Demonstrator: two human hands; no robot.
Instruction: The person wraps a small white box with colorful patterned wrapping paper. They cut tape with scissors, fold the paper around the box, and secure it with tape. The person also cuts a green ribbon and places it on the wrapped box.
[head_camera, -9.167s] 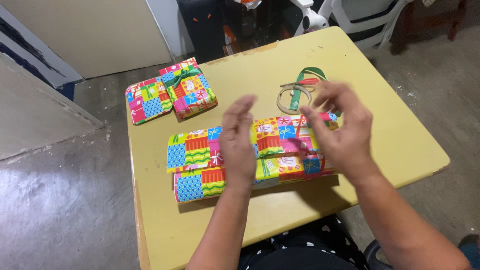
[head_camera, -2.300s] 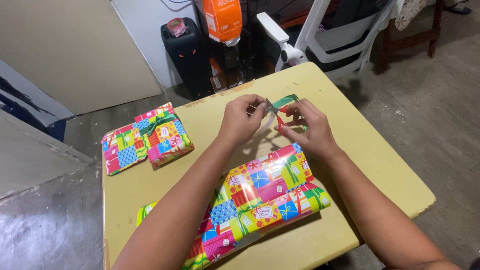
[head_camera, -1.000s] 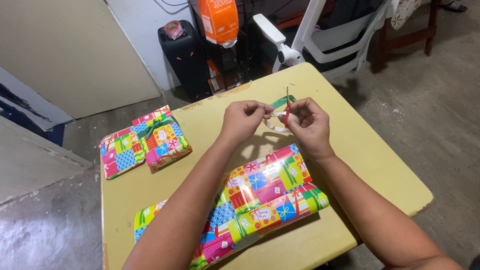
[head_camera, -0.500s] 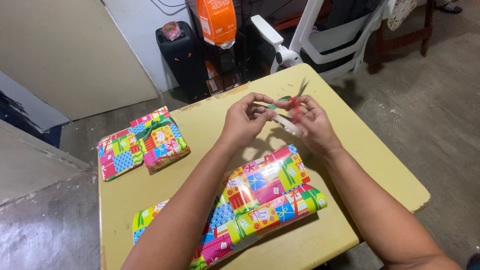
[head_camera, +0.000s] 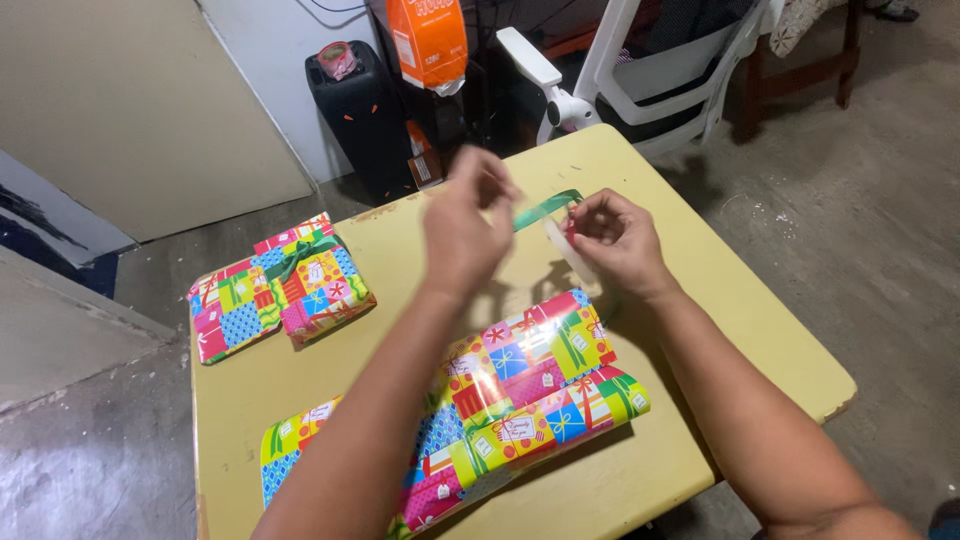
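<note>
Both hands are raised above the far half of the yellow counter (head_camera: 700, 330), with a green ribbon (head_camera: 545, 208) stretched between them. The ribbon is a narrow, glossy strip of bright green, flat and taut, running at a slight upward slant from the left hand (head_camera: 462, 225) to the right hand (head_camera: 612, 238). It hangs clear of the counter, beyond the large wrapped parcel (head_camera: 500, 405).

The left hand is blurred; its fingers look bunched together around the ribbon's near end, though I cannot tell exactly how they grip. The right hand's fingers are curled in, pinching the ribbon's other end at the fingertips along with a pale, translucent slip (head_camera: 568, 248), which droops down from that hand toward the parcel.

The parcel lies on the counter just on the person's side of the hands, long and flat, wrapped in shiny patchwork paper of pink, green, yellow, orange and blue squares with small gift pictures. The left forearm crosses over it.

To the left of the parcel, near the counter's far left corner, sit two smaller wrapped packets (head_camera: 280, 285) in the same paper, one overlapping the other, the upper one tied with green ribbon.
</note>
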